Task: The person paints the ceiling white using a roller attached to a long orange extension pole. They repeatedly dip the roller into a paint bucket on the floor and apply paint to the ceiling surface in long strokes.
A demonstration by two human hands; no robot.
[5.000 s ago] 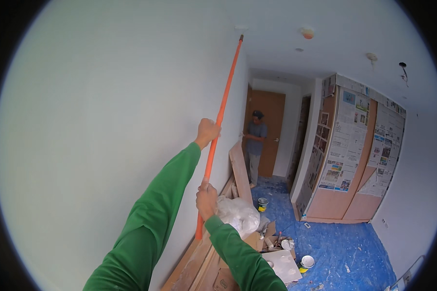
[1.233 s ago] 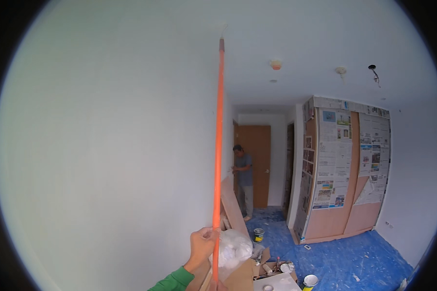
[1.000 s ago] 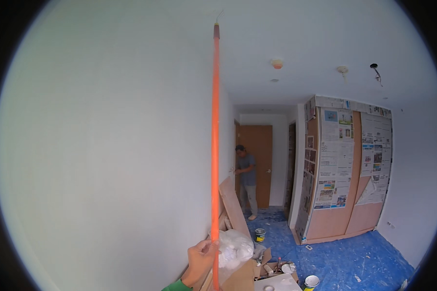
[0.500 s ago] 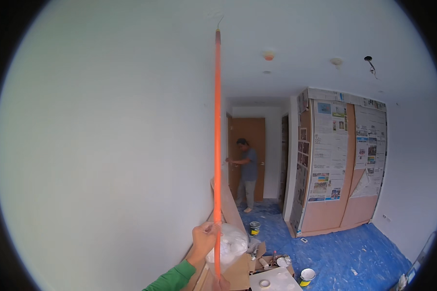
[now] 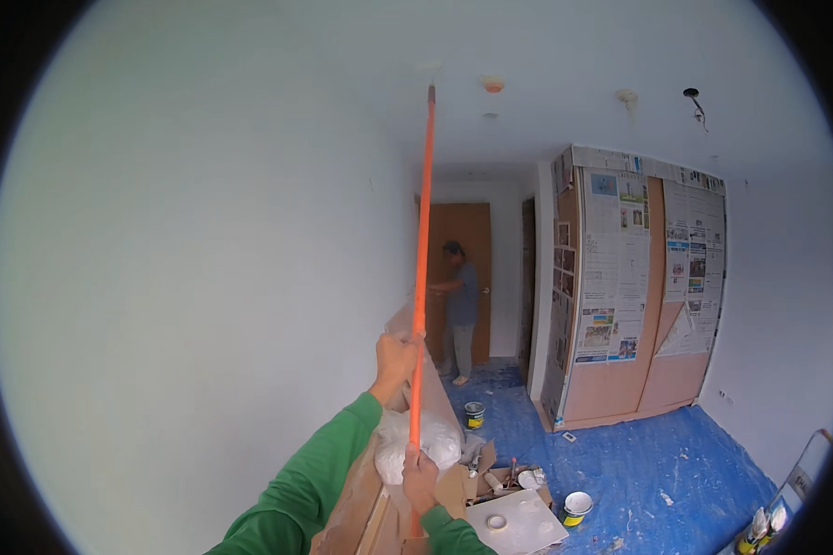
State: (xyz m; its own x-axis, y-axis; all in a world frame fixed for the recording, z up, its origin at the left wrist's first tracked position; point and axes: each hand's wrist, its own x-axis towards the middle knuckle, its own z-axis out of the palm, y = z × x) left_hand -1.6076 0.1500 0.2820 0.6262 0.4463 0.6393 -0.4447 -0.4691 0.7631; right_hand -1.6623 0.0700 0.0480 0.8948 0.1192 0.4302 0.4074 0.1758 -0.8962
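Note:
An orange extension pole [image 5: 424,231] rises in front of me, its tip at the ceiling with what looks like a pale roller head, too faint to make out well. My left hand [image 5: 396,363], in a green sleeve from the lower left, is wrapped round the pole's middle stretch. Lower down, my right hand [image 5: 420,475] grips the same pole, its sleeve coming in from the lower edge. Behind the hands lies a whitish plastic bundle [image 5: 435,435] beside brown boards [image 5: 366,490] along the left wall.
A co-worker [image 5: 463,305] stands by the brown door [image 5: 478,222]. Newspaper covers the wardrobe [image 5: 611,277] at right. On the blue floor sheet [image 5: 639,462] are paint buckets [image 5: 578,509], a cardboard box [image 5: 477,486] of tools, and a white board [image 5: 532,527] bearing a tape roll [image 5: 497,523].
Both hands have risen in the picture, and the right one now shows fully. The pole's tip appears lower and farther off along the ceiling. The view has shifted slightly too.

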